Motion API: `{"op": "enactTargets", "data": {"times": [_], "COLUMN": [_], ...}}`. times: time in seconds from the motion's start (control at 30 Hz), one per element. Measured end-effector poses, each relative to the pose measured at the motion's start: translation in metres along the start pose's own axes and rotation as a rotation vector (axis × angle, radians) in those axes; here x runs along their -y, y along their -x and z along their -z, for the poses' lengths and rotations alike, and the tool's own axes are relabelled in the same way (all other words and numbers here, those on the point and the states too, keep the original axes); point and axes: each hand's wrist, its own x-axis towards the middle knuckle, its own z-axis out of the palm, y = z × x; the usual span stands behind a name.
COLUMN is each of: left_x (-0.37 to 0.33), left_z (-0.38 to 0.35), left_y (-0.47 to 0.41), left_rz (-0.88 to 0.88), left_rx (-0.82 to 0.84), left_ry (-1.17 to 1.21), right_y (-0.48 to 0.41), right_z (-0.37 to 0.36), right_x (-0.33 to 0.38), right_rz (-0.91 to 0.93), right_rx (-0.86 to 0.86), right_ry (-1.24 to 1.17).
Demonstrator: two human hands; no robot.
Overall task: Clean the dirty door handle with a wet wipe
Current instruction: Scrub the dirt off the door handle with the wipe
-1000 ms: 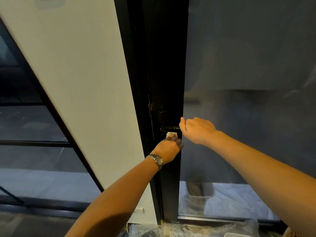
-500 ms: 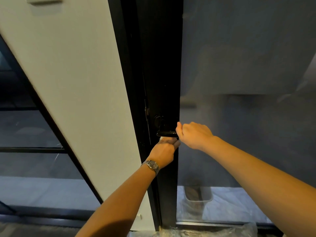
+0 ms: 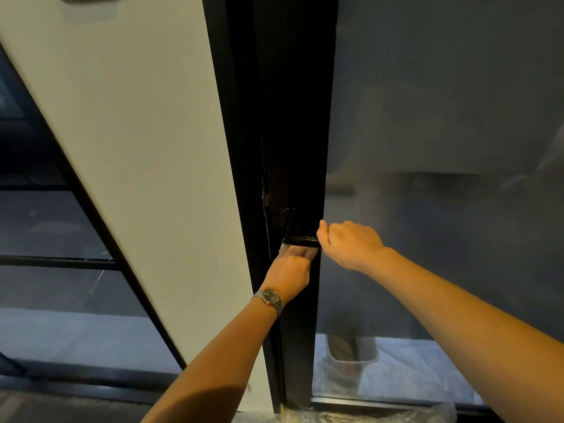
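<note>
left hand [image 3: 290, 267] reached up from below, fingers curled round a white wipe [image 3: 291, 249] & pressing it to the underside of the black handle [image 3: 300, 239]. its fingers were blurred, so the exact grip couldn't be made out. right hand [image 3: 348, 242] was closed round the handle's free end, thumb raised, knuckles toward cam. handle sat level on the black door frame [image 3: 293, 117], just under its round mount. vs 0.5 s ago: both hands in approx the same spots, right grip unchanged; wipe showed as a wider pale strip under the handle, where before only a sliver peeked out. vs 1 s ago: handle & hands sat a bit lower in view. watch [image 3: 270, 297] on left wrist. white wall [image 3: 137, 148] left of the frame, dark glass [image 3: 442, 117] to the right; thru the glass, low down, a pale bin [image 3: 351, 349]. crinkled plastic sheet [image 3: 366, 415] at btm edge.
</note>
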Motion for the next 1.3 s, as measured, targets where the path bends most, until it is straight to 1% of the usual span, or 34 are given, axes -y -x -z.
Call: {"op": "enactTargets", "data": {"times": [0.1, 0.13, 0.17, 0.2, 0.3, 0.37, 0.4, 0.5, 0.53, 0.57, 0.67, 0.73, 0.8, 1.0, 1.13, 1.2, 1.3], "left_x": [0.002, 0.003, 0.005, 0.006, 0.005, -0.001, -0.004, -0.017, -0.019, -0.020, -0.019, -0.013, -0.008, -0.002, 0.007, 0.009, 0.007], "left_z": [-0.006, -0.007, -0.008, -0.009, -0.008, -0.007, -0.009, -0.008, -0.007, -0.005, 0.001, 0.002, 0.004, 0.008, 0.012, 0.013, 0.011], "left_y": [-0.004, -0.006, -0.007, -0.006, -0.002, 0.000, 0.001, 0.003, 0.003, 0.002, 0.004, 0.012, 0.022, 0.035, 0.032, 0.026, 0.013], "left_rz": [-0.181, -0.219, -0.227, -0.204, -0.051, 0.041, 0.119, 0.480, 0.544, 0.571, 0.604, 0.654, 0.650, 0.503, 0.448, 0.423, 0.429], "left_rx": [0.236, 0.285, 0.285, 0.244, -0.012, -0.118, -0.169, -0.341, -0.372, -0.382, -0.411, -0.406, -0.366, -0.387, -0.380, -0.364, -0.350], "left_ry": [-0.226, -0.252, -0.254, -0.219, 0.015, 0.158, 0.257, 0.595, 0.646, 0.665, 0.704, 0.765, 0.791, 0.547, 0.458, 0.419, 0.394], "right_y": [0.000, 0.000, 0.000, 0.001, 0.002, 0.002, 0.000, -0.002, -0.002, -0.002, -0.003, -0.001, 0.000, 0.000, 0.000, 0.000, 0.001], "right_z": [0.000, 0.000, 0.001, 0.001, 0.001, 0.001, 0.000, -0.001, -0.002, -0.001, 0.001, 0.001, 0.001, 0.002, 0.001, 0.001, 0.001], "right_x": [0.001, 0.001, 0.001, 0.000, 0.002, 0.002, 0.000, -0.001, -0.002, -0.002, -0.002, -0.001, -0.001, 0.000, 0.000, -0.001, 0.000], "right_rz": [0.020, 0.017, 0.016, 0.009, -0.010, 0.017, 0.034, 0.039, 0.052, 0.065, 0.070, 0.042, 0.019, 0.032, -0.001, 0.010, 0.007], "right_rx": [0.011, 0.016, 0.015, 0.015, 0.025, 0.017, 0.023, 0.011, 0.011, 0.013, 0.034, 0.056, 0.052, 0.071, 0.057, 0.050, 0.021], "right_ry": [0.007, 0.000, 0.002, -0.001, -0.014, 0.030, 0.054, 0.103, 0.122, 0.138, 0.168, 0.156, 0.128, 0.067, -0.022, -0.016, -0.045]}}
